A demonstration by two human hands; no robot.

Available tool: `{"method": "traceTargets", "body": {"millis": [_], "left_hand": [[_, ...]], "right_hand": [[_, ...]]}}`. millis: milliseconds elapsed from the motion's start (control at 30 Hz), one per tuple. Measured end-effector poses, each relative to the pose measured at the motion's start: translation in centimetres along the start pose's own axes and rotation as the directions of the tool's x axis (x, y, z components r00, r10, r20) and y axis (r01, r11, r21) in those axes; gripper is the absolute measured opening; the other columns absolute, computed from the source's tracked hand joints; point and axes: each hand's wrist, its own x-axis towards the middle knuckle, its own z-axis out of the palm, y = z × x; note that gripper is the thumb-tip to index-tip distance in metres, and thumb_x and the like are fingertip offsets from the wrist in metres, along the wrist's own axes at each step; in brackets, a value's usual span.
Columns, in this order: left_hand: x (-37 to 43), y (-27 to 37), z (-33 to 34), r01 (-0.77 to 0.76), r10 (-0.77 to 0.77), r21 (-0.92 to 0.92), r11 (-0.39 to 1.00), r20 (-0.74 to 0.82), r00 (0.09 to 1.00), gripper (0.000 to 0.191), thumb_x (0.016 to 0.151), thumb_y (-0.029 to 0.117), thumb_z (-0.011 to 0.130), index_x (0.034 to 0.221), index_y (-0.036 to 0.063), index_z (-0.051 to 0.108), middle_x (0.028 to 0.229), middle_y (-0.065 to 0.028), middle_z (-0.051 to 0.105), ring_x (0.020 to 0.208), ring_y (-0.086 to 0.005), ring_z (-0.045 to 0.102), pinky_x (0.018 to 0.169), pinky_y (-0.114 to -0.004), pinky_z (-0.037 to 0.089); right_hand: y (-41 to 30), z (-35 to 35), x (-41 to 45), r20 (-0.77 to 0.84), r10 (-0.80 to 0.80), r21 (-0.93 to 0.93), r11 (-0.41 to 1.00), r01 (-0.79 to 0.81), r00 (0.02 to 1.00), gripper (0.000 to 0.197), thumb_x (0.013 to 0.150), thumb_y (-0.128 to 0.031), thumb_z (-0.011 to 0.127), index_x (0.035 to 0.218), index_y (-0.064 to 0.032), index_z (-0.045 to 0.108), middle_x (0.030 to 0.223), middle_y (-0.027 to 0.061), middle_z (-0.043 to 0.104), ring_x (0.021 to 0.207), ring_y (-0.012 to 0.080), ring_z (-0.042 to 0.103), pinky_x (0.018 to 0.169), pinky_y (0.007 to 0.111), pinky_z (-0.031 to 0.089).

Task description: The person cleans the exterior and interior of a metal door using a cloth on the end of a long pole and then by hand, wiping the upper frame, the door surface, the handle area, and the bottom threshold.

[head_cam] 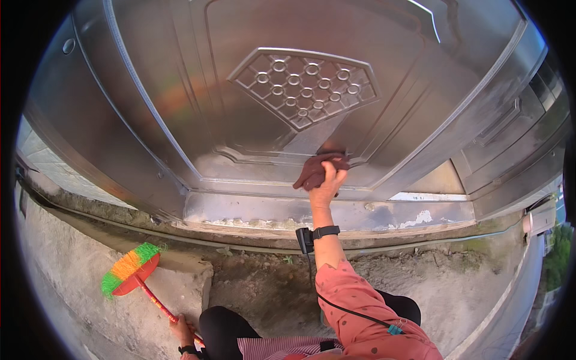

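My right hand (327, 182) holds a dark maroon cloth (315, 170) against the lower part of a shiny metal door (270, 139). Above the hand, the door carries a raised lattice ornament (306, 85) with rings. My left hand (182, 330), low at the left, is closed around the red handle of a broom (155, 299). The broom's head, with green and orange bristles (128, 265), points up over the concrete.
Below the door runs a metal sill (270, 211) with flaking whitish patches. A thin pipe (252, 247) lies along the wall's foot. The concrete slab (184, 279) has a broken edge beside dark, rough ground. Another metal door (508, 130) stands at the right.
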Motion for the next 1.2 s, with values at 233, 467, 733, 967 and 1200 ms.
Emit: {"method": "traceTargets", "body": {"millis": [233, 467, 733, 967, 1200], "left_hand": [[0.5, -0.5, -0.2, -0.035, 0.035, 0.001, 0.999, 0.037, 0.999, 0.013, 0.086, 0.015, 0.054, 0.088, 0.0083, 0.043, 0.049, -0.0075, 0.048, 0.032, -0.0177, 0.042, 0.028, -0.031, 0.034], [0.7, -0.6, 0.3, -0.003, 0.002, 0.01, 1.0, 0.032, 0.999, 0.012, 0.086, 0.014, 0.054, 0.09, 0.0072, 0.045, 0.049, -0.0071, 0.048, 0.031, -0.0171, 0.042, 0.028, -0.03, 0.034], [1.0, -2.2, -0.9, 0.029, -0.029, -0.026, 0.999, -0.021, 0.999, 0.015, 0.086, 0.015, 0.054, 0.094, 0.0084, 0.043, 0.048, -0.0071, 0.048, 0.029, -0.0157, 0.04, 0.025, -0.029, 0.032], [0.3, -1.1, -1.5, 0.006, -0.006, 0.009, 1.0, -0.007, 1.0, 0.012, 0.086, 0.015, 0.055, 0.085, 0.007, 0.046, 0.047, -0.0075, 0.049, 0.029, -0.016, 0.041, 0.027, -0.029, 0.033], [0.3, -0.2, -0.2, 0.004, -0.004, 0.015, 1.0, -0.003, 1.0, 0.011, 0.086, 0.013, 0.055, 0.088, 0.0066, 0.047, 0.048, -0.0087, 0.05, 0.029, -0.0173, 0.043, 0.026, -0.029, 0.032]], "right_hand": [[-3.6, -2.1, 3.0, 0.151, 0.208, 0.175, 0.957, -0.233, 0.967, 0.044, 0.063, 0.011, 0.056, 0.103, -0.0083, 0.059, 0.104, 0.0151, 0.055, 0.102, 0.0364, 0.051, 0.091, 0.041, 0.042], [-14.9, -8.3, 29.3, -0.345, -0.41, 0.108, 0.876, 0.47, 0.844, 0.048, 0.065, 0.009, 0.05, 0.108, -0.0115, 0.059, 0.106, 0.0131, 0.054, 0.103, 0.0338, 0.051, 0.09, 0.04, 0.042], [-13.0, -3.1, 24.1, -0.287, -0.674, -0.113, 0.73, 0.674, 0.681, 0.033, 0.066, -0.005, 0.066, 0.097, -0.0181, 0.066, 0.1, 0.0084, 0.056, 0.094, 0.0306, 0.053, 0.083, 0.039, 0.04], [-4.2, 3.4, 2.6, 0.314, -0.713, 0.111, 0.684, 0.721, 0.627, 0.022, 0.063, -0.017, 0.063, 0.08, -0.0292, 0.066, 0.081, -0.0054, 0.051, 0.082, 0.0189, 0.051, 0.073, 0.036, 0.038], [-2.7, 1.4, -5.3, 0.637, -0.072, 0.089, 0.996, 0.019, 0.768, 0.047, 0.057, 0.006, 0.063, 0.096, -0.0187, 0.063, 0.099, 0.0084, 0.056, 0.095, 0.036, 0.051, 0.078, 0.043, 0.044]]}}
